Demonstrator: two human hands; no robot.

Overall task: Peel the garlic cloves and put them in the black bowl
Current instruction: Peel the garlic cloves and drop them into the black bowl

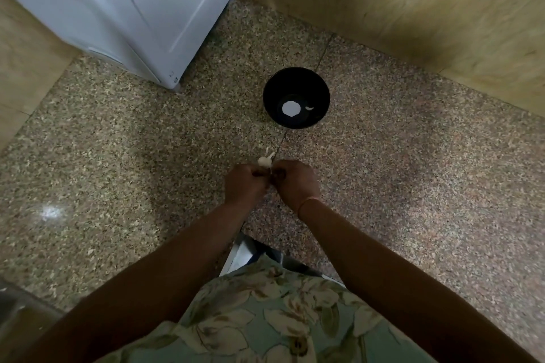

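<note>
While my left hand (244, 183) and right hand (295, 183) both pinch the garlic (263, 161) near the black bowl (277, 88), a hard tug could flick it across the stone surface (383, 156).

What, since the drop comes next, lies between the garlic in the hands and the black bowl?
Nothing visible does. The left hand and right hand pinch the garlic short of the black bowl; only speckled counter shows between. The white appliance stands off to the left.
</note>
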